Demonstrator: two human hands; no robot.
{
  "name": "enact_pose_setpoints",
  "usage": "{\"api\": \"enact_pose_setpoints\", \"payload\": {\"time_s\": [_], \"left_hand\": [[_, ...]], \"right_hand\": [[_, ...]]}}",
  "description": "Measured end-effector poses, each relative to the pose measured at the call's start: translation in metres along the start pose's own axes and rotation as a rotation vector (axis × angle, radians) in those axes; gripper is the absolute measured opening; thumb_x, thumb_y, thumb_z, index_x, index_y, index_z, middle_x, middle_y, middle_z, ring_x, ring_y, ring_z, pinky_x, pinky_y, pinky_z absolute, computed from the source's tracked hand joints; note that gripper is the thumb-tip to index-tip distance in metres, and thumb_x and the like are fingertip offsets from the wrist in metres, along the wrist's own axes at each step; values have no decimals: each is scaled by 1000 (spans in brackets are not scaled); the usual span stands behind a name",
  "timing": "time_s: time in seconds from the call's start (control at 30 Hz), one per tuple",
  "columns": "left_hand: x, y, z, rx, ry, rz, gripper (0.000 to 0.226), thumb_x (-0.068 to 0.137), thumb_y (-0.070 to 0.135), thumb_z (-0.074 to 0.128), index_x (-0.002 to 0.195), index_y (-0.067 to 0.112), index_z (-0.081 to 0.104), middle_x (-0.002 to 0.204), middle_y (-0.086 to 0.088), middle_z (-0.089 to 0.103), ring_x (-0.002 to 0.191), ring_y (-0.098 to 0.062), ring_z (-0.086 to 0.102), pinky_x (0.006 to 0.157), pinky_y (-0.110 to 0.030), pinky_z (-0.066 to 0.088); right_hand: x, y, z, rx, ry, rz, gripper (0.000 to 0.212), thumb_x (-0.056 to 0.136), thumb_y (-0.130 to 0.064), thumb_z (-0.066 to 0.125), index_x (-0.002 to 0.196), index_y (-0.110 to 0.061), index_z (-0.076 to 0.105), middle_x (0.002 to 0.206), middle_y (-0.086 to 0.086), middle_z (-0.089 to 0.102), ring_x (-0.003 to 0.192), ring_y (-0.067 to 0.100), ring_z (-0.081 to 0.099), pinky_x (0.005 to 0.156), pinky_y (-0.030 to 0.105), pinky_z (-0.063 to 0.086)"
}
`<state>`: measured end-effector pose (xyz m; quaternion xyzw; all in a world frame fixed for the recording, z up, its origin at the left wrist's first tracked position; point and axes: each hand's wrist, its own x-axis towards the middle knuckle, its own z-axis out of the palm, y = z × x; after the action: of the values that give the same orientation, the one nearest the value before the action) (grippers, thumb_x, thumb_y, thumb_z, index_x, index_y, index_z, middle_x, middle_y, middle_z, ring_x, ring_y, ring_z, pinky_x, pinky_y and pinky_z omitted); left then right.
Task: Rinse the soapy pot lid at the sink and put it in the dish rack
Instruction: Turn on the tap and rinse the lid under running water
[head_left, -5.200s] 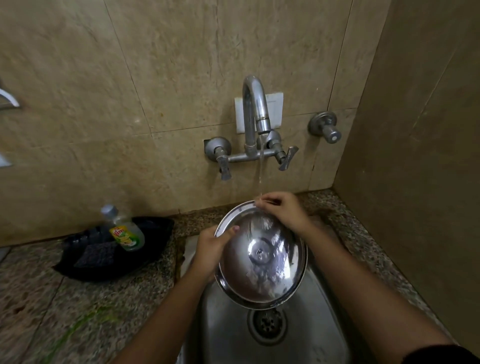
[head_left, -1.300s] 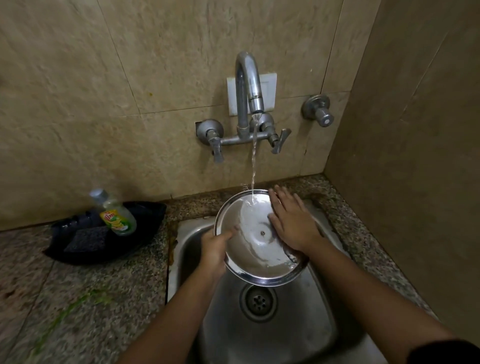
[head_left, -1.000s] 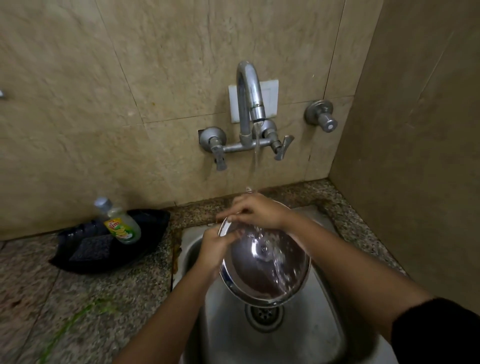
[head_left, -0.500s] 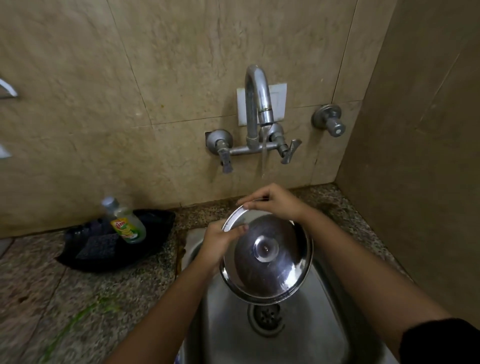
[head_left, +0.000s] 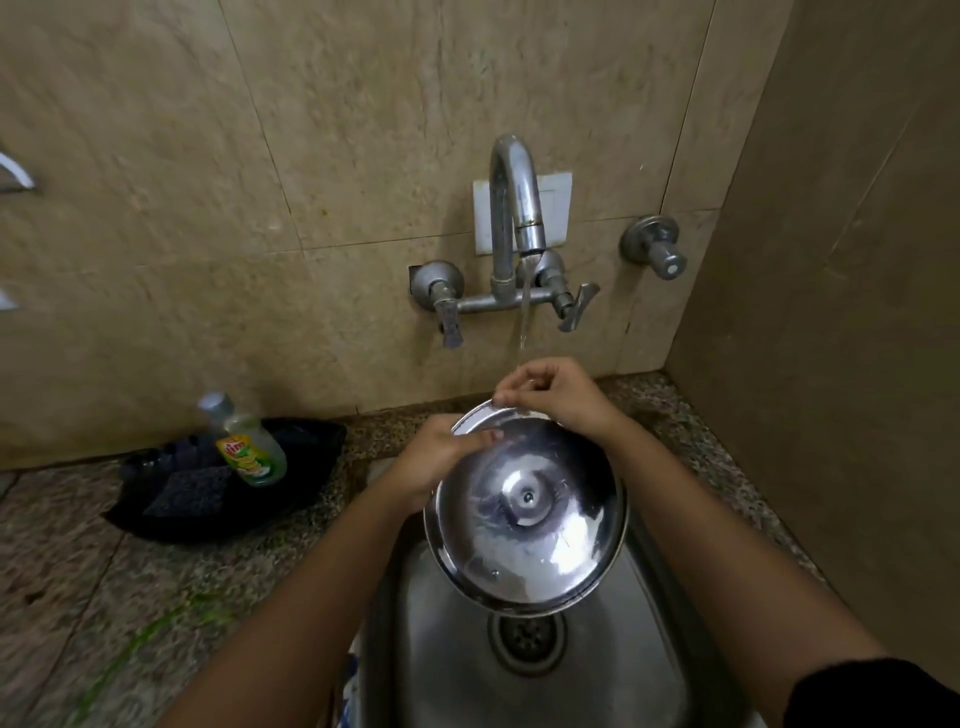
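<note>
**Pot lid** (head_left: 524, 525): steel, round, shallow dome. It is held tilted over the sink (head_left: 628, 675), between both hands and below the running tap (head_left: 514, 208).

- **Left hand** (head_left: 436, 462): clasped on the lid's left rim, with the thumb laid over its face.
- **Right hand** (head_left: 556, 397): the far rim is pinched by curled fingers, directly under the stream.
- **Handling, as judged:** stiff, light, and slick when wet and soapy. It is best taken by the rim at opposite edges.

**Bottle** (head_left: 244, 441): set well left of the left hand, in a black tray (head_left: 301, 483) on the desk (head_left: 78, 597). The label is yellow-green and its wording is too blurred to be read.
</note>
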<state>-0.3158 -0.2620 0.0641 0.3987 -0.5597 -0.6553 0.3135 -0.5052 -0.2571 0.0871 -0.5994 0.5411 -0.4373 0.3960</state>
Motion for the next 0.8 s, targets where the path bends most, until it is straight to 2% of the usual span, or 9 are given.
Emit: {"api": "enact_pose_setpoints", "payload": {"time_s": [0.1,0.17,0.3,0.37,0.5,0.57,0.63,0.7,0.8], "left_hand": [[-8,-11,-9,-120,158,-45,26,85,12,67,109,2,69,107,-23,71,97,-37,67,86,-45,54],[-9,-14,-14,-131,168,-113,26,86,16,66,108,2,69,105,-22,71,94,-36,68,83,-42,55],[-4,3,-10,119,13,-146,22,83,25,70,98,9,74,96,-16,75,88,-31,71,82,-38,55],[0,7,-6,96,27,-107,31,85,31,68,102,7,73,99,-17,74,90,-30,71,84,-39,55],[-4,-3,-8,76,152,-31,36,92,37,56,100,7,72,94,-12,74,81,-21,70,72,-28,55],[-7,-19,-16,7,229,-36,38,93,41,53,100,9,72,97,-14,74,85,-25,70,76,-33,57],[-11,-33,-23,-102,310,-35,39,92,44,54,98,10,72,95,-15,74,84,-27,70,78,-39,57],[-17,-41,-24,-206,387,-12,36,94,41,52,95,10,71,88,-9,74,75,-19,71,70,-32,59],[-21,-51,-20,-304,484,24,34,96,38,49,94,11,69,85,-5,73,74,-16,70,67,-30,59]], "right_hand": [[-11,14,-19,123,200,88,13,84,-8,69,95,-1,72,78,3,69,65,3,64,66,18,52],[-17,21,-22,185,267,100,9,85,-7,67,93,-6,72,79,0,69,63,-2,65,66,19,50],[-11,8,-2,32,55,56,10,83,-8,69,92,-4,74,79,-3,71,72,2,66,75,17,52],[-3,-2,6,9,5,27,9,82,-5,70,89,-1,74,71,-6,71,68,3,64,71,18,51],[-3,4,1,25,68,43,6,80,-9,73,86,-7,75,72,-6,71,66,-1,64,70,17,52],[-15,17,-3,86,194,71,15,83,-9,70,95,0,73,75,-7,71,65,-4,63,68,17,52],[-32,41,-3,213,352,174,18,87,-7,65,99,4,72,79,-3,72,68,4,66,68,21,53],[-51,69,3,256,480,293,14,89,-8,62,96,-1,72,82,3,72,74,14,66,76,31,57],[-84,97,25,100,523,251,20,89,-7,58,101,-17,71,102,9,72,96,25,66,93,52,52]]}}
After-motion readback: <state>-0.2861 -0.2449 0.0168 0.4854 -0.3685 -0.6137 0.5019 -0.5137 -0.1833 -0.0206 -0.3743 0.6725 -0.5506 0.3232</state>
